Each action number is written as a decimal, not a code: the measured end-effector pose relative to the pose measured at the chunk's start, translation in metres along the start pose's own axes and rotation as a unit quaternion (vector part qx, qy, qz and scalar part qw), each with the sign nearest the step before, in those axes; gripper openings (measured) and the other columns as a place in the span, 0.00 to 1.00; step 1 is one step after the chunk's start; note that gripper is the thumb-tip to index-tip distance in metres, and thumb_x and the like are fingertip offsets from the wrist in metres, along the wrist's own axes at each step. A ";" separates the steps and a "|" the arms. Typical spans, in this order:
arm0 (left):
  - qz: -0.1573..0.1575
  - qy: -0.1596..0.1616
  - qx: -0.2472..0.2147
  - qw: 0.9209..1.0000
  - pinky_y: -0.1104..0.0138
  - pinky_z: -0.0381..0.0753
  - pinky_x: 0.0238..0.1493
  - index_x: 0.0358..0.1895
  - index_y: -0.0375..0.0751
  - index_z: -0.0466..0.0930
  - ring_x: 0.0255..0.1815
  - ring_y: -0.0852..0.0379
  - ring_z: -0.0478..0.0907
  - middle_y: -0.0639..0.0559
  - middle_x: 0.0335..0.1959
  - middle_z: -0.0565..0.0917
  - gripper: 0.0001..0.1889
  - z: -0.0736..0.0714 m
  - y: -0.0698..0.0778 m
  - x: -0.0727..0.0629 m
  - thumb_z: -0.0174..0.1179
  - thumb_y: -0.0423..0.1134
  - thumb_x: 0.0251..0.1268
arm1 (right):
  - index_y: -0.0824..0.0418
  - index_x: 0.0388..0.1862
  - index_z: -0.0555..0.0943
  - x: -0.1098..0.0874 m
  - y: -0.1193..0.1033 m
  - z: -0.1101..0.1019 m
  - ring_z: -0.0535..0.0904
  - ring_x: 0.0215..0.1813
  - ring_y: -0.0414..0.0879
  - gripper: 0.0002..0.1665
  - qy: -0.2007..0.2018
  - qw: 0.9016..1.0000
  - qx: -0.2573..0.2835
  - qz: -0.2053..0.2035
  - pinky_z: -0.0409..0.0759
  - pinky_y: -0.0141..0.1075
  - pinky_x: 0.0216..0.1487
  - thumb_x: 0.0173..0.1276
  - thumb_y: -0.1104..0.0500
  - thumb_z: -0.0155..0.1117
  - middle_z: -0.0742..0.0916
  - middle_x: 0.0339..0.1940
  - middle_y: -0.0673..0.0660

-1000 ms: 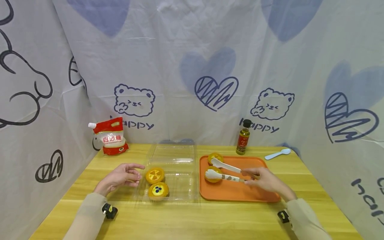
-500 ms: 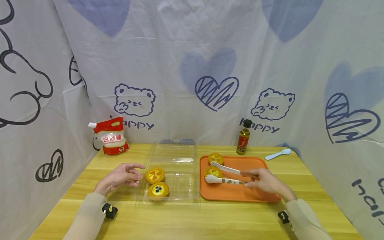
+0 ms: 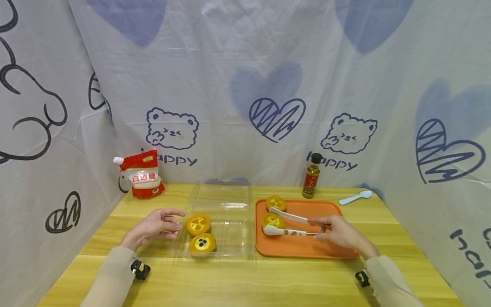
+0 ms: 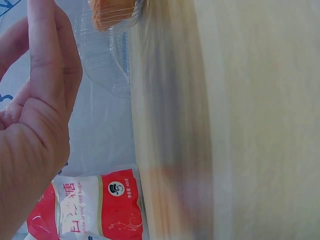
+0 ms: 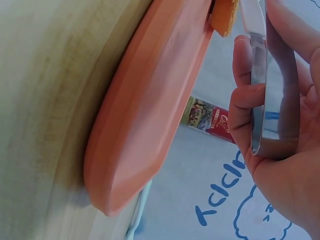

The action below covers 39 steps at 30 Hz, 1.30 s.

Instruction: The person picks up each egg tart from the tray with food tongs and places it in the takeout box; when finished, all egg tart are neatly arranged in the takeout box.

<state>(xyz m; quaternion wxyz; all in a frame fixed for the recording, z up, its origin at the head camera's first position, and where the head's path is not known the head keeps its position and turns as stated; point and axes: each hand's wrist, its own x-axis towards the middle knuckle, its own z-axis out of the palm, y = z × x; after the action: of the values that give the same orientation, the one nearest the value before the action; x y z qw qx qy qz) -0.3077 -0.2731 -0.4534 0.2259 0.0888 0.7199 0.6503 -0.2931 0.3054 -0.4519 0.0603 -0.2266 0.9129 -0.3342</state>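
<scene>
My right hand holds a pair of tongs by their metal end, seen close in the right wrist view. The white tips of the tongs are spread on either side of the front egg tart on the orange tray. Behind it on the tray sits another tart. My left hand hovers with loosely bent fingers at the left side of a clear plastic box, holding nothing. Inside the box lie a fruit-topped tart and a tart with blueberries.
A red and white sugar bag stands at the back left. Behind the tray is a small oil bottle with a black cap. A pale blue spoon lies at the back right. The box's lid leans open toward the rear curtain.
The tong tips have come off the top of the front tart and now stand on its two sides, the near arm slightly closer to me. The left hand has not moved.
</scene>
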 end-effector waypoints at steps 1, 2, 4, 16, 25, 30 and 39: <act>0.000 0.000 0.001 1.000 0.63 0.89 0.39 0.70 0.24 0.58 0.33 0.55 0.84 0.46 0.38 0.83 0.33 0.000 0.000 0.000 0.61 0.27 0.64 | 0.61 0.63 0.79 0.000 0.000 0.000 0.74 0.35 0.38 0.31 0.000 1.000 0.000 -0.001 0.75 0.29 0.34 0.63 0.52 0.71 0.85 0.56 0.61; -0.001 0.000 0.000 1.000 0.63 0.89 0.39 0.70 0.24 0.58 0.33 0.55 0.84 0.46 0.38 0.83 0.33 0.000 0.000 0.000 0.62 0.27 0.64 | 0.61 0.63 0.79 0.000 0.000 0.000 0.74 0.34 0.38 0.31 0.001 1.000 0.000 -0.001 0.75 0.29 0.34 0.63 0.52 0.71 0.85 0.56 0.60; -0.001 0.000 0.002 1.000 0.63 0.89 0.40 0.70 0.24 0.58 0.33 0.55 0.84 0.45 0.38 0.83 0.33 0.000 0.000 0.000 0.62 0.27 0.64 | 0.61 0.63 0.79 -0.001 0.000 0.000 0.74 0.34 0.38 0.31 0.002 1.000 -0.002 -0.001 0.75 0.29 0.33 0.62 0.51 0.71 0.86 0.56 0.60; 0.001 0.001 0.006 1.000 0.63 0.89 0.39 0.70 0.24 0.58 0.33 0.55 0.84 0.43 0.40 0.83 0.33 0.000 0.002 -0.003 0.62 0.28 0.65 | 0.59 0.61 0.80 -0.001 -0.002 0.002 0.76 0.37 0.37 0.27 0.013 1.000 -0.017 -0.003 0.77 0.29 0.38 0.65 0.51 0.69 0.87 0.54 0.57; -0.002 0.004 0.006 1.000 0.63 0.89 0.40 0.70 0.25 0.59 0.34 0.54 0.84 0.44 0.39 0.83 0.33 0.001 0.001 -0.001 0.61 0.28 0.65 | 0.58 0.61 0.81 -0.002 -0.004 0.004 0.81 0.50 0.48 0.26 0.019 1.000 -0.013 -0.001 0.81 0.45 0.54 0.66 0.51 0.68 0.87 0.55 0.56; 0.003 0.000 0.008 1.000 0.63 0.89 0.40 0.70 0.24 0.59 0.35 0.54 0.84 0.43 0.40 0.82 0.33 0.001 0.002 -0.001 0.61 0.28 0.65 | 0.56 0.62 0.80 -0.003 -0.007 0.003 0.80 0.47 0.43 0.26 0.027 1.000 -0.013 -0.005 0.82 0.37 0.49 0.66 0.50 0.68 0.86 0.55 0.56; 0.001 0.000 0.004 1.000 0.63 0.89 0.40 0.70 0.24 0.58 0.34 0.54 0.84 0.41 0.41 0.83 0.33 0.000 0.000 0.000 0.62 0.29 0.64 | 0.53 0.63 0.80 -0.002 -0.022 0.002 0.80 0.43 0.38 0.26 0.043 0.999 -0.018 -0.024 0.80 0.30 0.39 0.67 0.50 0.66 0.87 0.55 0.56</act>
<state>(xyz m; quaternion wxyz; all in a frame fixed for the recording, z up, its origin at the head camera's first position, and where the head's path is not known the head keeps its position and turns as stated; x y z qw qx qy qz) -0.3082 -0.2733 -0.4531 0.2251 0.0908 0.7223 0.6475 -0.2832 0.2905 -0.4393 0.0088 -0.2347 0.9149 -0.3283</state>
